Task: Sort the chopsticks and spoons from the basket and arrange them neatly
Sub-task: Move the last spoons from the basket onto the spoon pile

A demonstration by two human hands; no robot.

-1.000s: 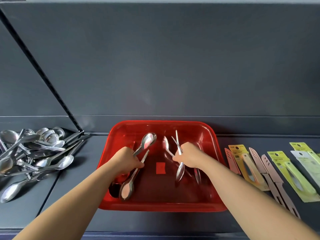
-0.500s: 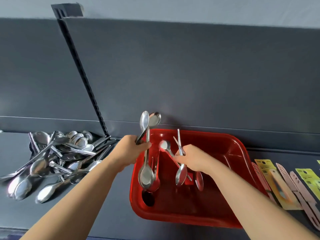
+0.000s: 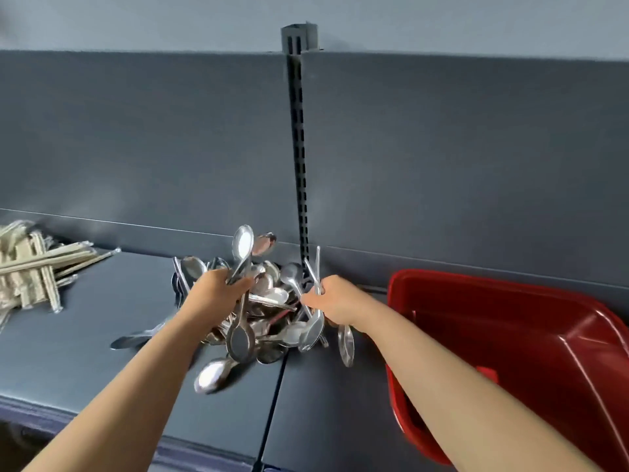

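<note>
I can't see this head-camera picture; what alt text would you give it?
A person's left hand and right hand each grip metal spoons above a spoon heap on a dark grey shelf. A red basket sits to the right; pale chopsticks lie far left.

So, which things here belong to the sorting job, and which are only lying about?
Job: left hand, right hand, held spoons, spoon pile, chopsticks, red basket.
Lying about: slotted rail, back panel.
</note>
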